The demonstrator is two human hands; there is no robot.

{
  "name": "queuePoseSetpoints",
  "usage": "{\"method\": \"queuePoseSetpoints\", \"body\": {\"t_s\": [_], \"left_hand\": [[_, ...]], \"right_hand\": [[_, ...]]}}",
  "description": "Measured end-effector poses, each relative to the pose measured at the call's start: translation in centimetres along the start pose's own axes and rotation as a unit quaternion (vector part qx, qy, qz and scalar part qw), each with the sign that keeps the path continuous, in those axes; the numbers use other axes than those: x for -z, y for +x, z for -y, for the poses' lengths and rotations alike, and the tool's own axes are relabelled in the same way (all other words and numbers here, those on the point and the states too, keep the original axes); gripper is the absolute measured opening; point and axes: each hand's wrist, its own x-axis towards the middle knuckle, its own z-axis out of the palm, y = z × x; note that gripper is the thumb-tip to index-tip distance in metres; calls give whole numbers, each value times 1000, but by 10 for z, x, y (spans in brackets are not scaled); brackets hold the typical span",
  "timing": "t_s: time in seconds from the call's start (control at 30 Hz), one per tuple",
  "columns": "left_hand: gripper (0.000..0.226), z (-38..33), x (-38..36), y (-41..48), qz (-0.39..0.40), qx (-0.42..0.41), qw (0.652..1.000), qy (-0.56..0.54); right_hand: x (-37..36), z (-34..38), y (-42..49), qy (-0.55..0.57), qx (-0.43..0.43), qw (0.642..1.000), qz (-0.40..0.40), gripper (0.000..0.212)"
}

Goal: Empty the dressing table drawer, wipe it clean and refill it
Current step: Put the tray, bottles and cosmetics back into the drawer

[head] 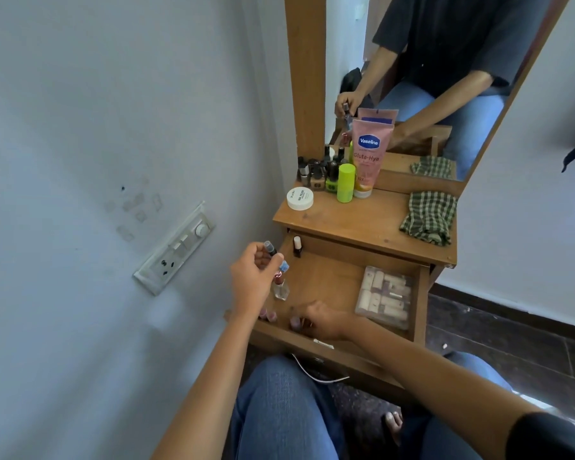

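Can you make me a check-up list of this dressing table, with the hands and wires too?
Surface: wooden table top, drawer pulled open.
Job's things: clear box of rolls, upright polish bottle and clear bottle in the drawer; checked cloth on top.
Clutter: Vaseline tube, green bottle, white jar, polish bottles grouped at the top's back left.
Hands: left hand holds small bottles above the drawer; right hand among pink bottles at drawer front, grip unclear.
Cables: white cable below the drawer front.
Surroundings: mirror, wall switchboard.
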Motion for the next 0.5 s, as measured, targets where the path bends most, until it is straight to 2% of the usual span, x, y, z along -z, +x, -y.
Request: {"method": "queuePoseSetpoints", "body": {"t_s": [0.2,0.5], "left_hand": [[29,13,4,0,20,-1,999,26],[24,19,14,-6,47,-9,998,28]], "right_hand": [[-6,3,10,23,-28,999,-33,22],[-13,10,19,58,-36,996,-65,24]]}}
